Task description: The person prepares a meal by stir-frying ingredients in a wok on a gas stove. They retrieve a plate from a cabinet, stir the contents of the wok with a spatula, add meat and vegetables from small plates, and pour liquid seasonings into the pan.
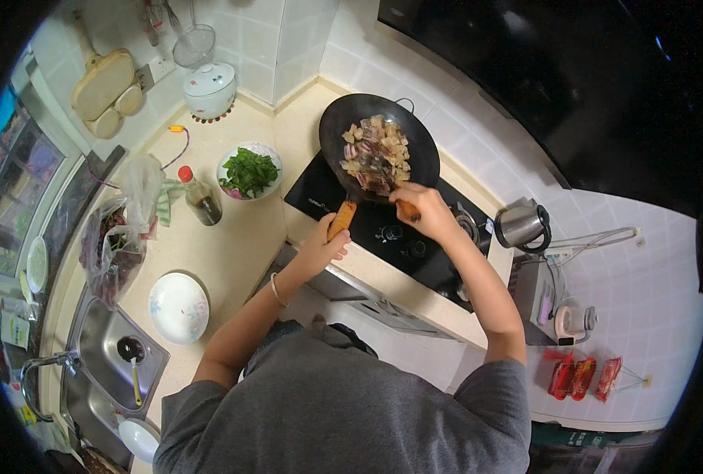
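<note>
A dark wok (422, 145) sits on the left side of the black glass gas hob (366, 228). In it lie chunks of pale cooked meat (390, 139) mixed with purplish onion pieces. My left hand (319, 247) grips the wok's wooden handle (343, 219). The fingers of my right hand (427, 207) are closed around a short wooden utensil handle (409, 211), whose other end reaches among the food. That working end is blurred and partly covered, so its shape is unclear. Left of the wok stands a bowl of chopped green leaves (251, 170).
A red-capped sauce bottle (202, 198), an oval white plate (178, 309) and a bag of grapes (114, 249) occupy the left counter. Beyond them is a steel sink (100, 338). An electric kettle (520, 225) stands right of the hob, below the dark range hood (493, 59).
</note>
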The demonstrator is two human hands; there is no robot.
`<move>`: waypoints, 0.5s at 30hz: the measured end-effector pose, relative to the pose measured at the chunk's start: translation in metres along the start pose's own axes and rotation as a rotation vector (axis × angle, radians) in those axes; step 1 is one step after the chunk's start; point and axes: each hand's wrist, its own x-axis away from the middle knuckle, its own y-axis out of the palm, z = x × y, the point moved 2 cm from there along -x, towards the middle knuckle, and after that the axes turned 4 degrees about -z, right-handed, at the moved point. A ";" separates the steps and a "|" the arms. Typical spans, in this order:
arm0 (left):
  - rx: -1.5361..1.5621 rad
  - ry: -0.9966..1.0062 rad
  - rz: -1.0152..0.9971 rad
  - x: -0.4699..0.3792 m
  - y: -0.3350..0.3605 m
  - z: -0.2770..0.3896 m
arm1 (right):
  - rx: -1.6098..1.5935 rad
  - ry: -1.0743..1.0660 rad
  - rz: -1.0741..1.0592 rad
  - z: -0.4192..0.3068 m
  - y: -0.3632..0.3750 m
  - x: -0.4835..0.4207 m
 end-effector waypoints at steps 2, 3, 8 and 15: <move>-0.022 -0.024 -0.039 -0.003 0.005 0.001 | -0.161 0.053 0.148 0.024 0.002 0.001; -0.047 -0.039 -0.052 -0.004 0.004 0.002 | -0.201 0.045 0.210 0.029 -0.005 -0.005; -0.053 -0.023 -0.032 -0.003 -0.003 -0.004 | -0.213 0.135 0.132 0.001 -0.067 0.002; -0.070 -0.044 -0.057 -0.003 0.002 0.003 | -0.037 0.001 -0.066 -0.004 -0.032 -0.002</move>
